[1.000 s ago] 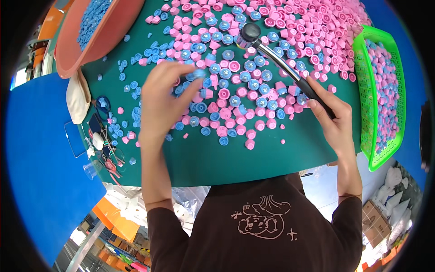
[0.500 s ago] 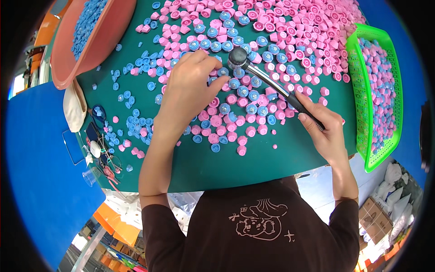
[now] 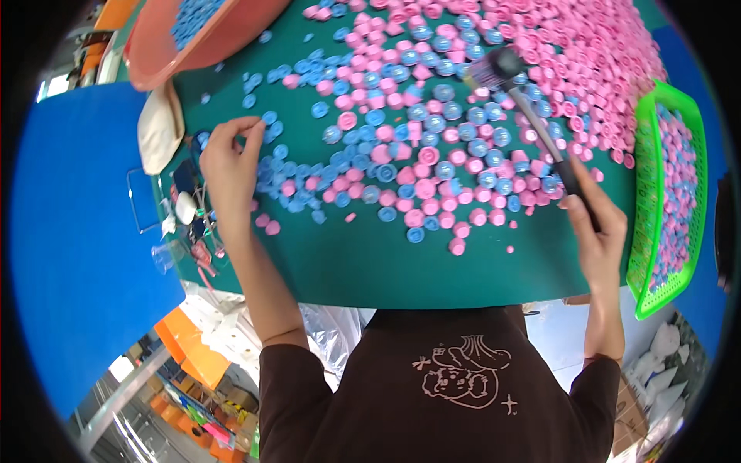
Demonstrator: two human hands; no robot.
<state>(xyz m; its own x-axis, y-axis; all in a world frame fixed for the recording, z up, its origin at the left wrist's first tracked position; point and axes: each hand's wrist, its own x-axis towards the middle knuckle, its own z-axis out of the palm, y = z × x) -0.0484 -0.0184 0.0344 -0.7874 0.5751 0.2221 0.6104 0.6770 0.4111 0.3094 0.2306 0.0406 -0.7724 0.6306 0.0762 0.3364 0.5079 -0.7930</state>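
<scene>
Right hand grips hammer: likely head-heavy, stiff; best held low. Left hand, ten o'clock: can't tell if pinching.

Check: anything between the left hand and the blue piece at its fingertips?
Nothing visible: the blue piece is right by the left hand, though I can't tell whether they touch. The hammer, gripped in the right hand, is well off to the right, clear of that gap.
</scene>
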